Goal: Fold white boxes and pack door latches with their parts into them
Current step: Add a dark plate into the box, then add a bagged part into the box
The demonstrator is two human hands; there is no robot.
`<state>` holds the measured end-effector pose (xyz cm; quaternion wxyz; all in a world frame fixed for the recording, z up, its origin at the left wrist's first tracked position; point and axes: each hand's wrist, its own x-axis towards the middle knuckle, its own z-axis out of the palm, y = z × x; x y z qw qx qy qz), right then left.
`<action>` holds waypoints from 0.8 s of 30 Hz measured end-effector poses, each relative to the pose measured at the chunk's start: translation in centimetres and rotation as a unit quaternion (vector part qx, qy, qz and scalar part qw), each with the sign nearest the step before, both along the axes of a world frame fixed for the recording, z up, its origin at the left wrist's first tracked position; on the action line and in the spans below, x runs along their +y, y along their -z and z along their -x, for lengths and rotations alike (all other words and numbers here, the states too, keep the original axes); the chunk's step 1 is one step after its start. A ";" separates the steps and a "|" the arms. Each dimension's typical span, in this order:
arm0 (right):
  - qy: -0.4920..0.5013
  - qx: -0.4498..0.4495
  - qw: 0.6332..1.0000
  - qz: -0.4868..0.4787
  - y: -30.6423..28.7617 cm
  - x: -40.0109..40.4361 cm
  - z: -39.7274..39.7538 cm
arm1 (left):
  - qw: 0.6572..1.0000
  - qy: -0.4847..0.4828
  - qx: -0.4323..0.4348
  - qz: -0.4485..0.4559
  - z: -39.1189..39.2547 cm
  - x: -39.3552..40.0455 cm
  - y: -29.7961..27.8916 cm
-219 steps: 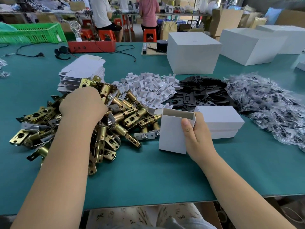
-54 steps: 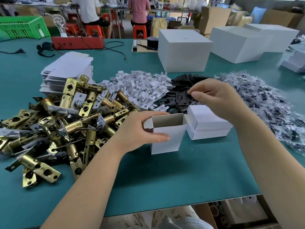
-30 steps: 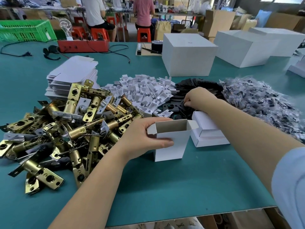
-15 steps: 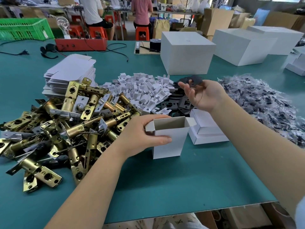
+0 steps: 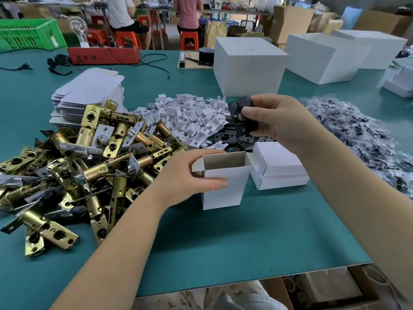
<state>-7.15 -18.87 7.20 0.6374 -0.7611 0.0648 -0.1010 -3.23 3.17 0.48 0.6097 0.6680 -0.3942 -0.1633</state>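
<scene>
An open white box (image 5: 223, 189) stands upright on the green table, its top flaps spread. My left hand (image 5: 190, 175) grips its left side, thumb across the front. My right hand (image 5: 277, 121) is raised above the pile of black plates (image 5: 225, 138) and pinches black plates (image 5: 241, 108) between thumb and fingers. A heap of brass door latches (image 5: 89, 157) lies to the left. Small white card inserts (image 5: 192, 117) are piled behind the box. Two closed white boxes (image 5: 279, 168) are stacked right of the open one.
Flat box blanks (image 5: 89, 90) are stacked at the back left. Clear bags of small parts (image 5: 362, 135) cover the right side. Large white cartons (image 5: 248, 63) stand behind. A red device (image 5: 102, 55) and a green crate (image 5: 26, 36) sit farther back; people sit beyond.
My right hand has lifted from the black pile and turned, now holding black plates closer to me. My left hand keeps its grip on the open box.
</scene>
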 end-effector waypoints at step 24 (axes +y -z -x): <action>-0.143 -0.008 0.897 0.419 -2.2 4.6 3.3 | 0.998 0.022 0.054 0.031 -0.3 -0.2 0.7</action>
